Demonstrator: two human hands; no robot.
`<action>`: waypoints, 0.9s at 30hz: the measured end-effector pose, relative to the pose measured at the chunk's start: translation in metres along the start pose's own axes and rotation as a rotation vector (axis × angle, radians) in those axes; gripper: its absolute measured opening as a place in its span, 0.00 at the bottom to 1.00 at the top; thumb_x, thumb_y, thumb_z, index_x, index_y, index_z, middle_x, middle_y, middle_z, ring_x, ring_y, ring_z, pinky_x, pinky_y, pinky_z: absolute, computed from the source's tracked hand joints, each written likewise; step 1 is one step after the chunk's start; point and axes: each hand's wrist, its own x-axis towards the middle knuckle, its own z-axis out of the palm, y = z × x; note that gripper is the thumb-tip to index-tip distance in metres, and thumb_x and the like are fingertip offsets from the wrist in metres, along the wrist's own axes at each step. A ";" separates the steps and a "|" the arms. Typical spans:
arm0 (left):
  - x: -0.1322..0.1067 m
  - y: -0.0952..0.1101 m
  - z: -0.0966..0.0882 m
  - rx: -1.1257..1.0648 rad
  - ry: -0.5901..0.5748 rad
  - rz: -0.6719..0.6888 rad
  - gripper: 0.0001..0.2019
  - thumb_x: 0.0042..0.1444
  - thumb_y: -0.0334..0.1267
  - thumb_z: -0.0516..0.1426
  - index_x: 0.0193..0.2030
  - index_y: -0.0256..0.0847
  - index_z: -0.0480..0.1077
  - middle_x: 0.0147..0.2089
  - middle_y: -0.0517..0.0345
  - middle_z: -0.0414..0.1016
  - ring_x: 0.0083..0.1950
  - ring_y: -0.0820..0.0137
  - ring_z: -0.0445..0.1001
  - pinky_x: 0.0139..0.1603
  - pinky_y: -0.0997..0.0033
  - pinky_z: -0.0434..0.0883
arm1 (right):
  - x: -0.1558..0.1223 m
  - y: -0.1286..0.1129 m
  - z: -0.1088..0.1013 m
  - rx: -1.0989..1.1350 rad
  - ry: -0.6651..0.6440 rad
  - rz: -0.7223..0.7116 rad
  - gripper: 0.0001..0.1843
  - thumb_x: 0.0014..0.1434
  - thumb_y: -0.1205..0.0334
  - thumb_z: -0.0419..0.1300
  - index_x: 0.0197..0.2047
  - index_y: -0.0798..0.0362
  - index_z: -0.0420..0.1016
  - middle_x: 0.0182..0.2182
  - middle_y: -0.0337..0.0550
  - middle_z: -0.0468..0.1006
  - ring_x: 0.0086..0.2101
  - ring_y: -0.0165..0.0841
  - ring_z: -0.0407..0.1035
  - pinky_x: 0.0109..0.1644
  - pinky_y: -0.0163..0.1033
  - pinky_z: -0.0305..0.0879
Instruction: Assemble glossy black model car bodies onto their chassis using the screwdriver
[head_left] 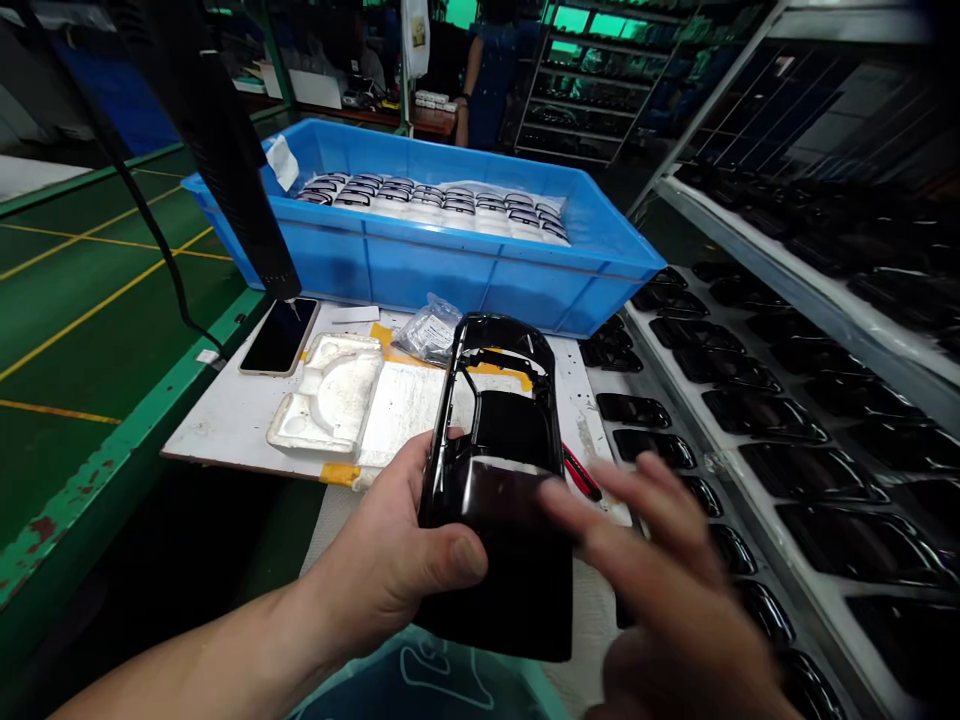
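My left hand [405, 545] is closed around the left edge of a glossy black plastic car body shell [517, 420], thumb on its face. The shell is held tilted above the worktable, with window openings towards its far end. My right hand [667, 580] is blurred by motion at the shell's right side. Its fingers are stretched out and apart, the index fingertip over the brownish, shiny band [506, 492] across the shell; whether it touches cannot be made out. Behind the right fingers lie red-handled pliers [579, 472], partly hidden.
A blue bin [465, 270] of packed black-edged parts stands behind the worktable [217, 425]. A black electric screwdriver [225, 150] hangs above a phone [279, 337]. Nearby are a white foam mould [330, 395] and a plastic bag [429, 332]. Rack shelves [720, 450] with black shells stand right.
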 end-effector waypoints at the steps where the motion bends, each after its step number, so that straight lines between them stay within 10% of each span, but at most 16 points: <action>1: 0.000 0.001 -0.001 0.003 0.002 0.004 0.40 0.43 0.52 0.75 0.60 0.41 0.67 0.57 0.44 0.77 0.57 0.50 0.77 0.58 0.58 0.73 | -0.007 -0.002 0.008 -0.006 -0.043 -0.059 0.40 0.71 0.39 0.46 0.75 0.58 0.50 0.67 0.50 0.68 0.70 0.46 0.53 0.78 0.57 0.38; 14: -0.004 0.007 0.006 0.151 0.078 0.018 0.33 0.49 0.41 0.73 0.59 0.40 0.65 0.50 0.50 0.80 0.51 0.58 0.79 0.50 0.67 0.76 | -0.043 -0.007 0.048 0.283 0.510 0.383 0.35 0.67 0.33 0.48 0.67 0.45 0.66 0.66 0.52 0.65 0.66 0.56 0.58 0.67 0.71 0.59; 27: -0.010 0.004 0.005 0.194 -0.018 0.025 0.28 0.57 0.34 0.68 0.63 0.45 0.65 0.54 0.52 0.80 0.51 0.65 0.81 0.50 0.75 0.76 | -0.039 -0.030 0.041 0.149 0.472 0.327 0.34 0.63 0.30 0.51 0.65 0.40 0.65 0.52 0.48 0.79 0.63 0.53 0.63 0.70 0.72 0.52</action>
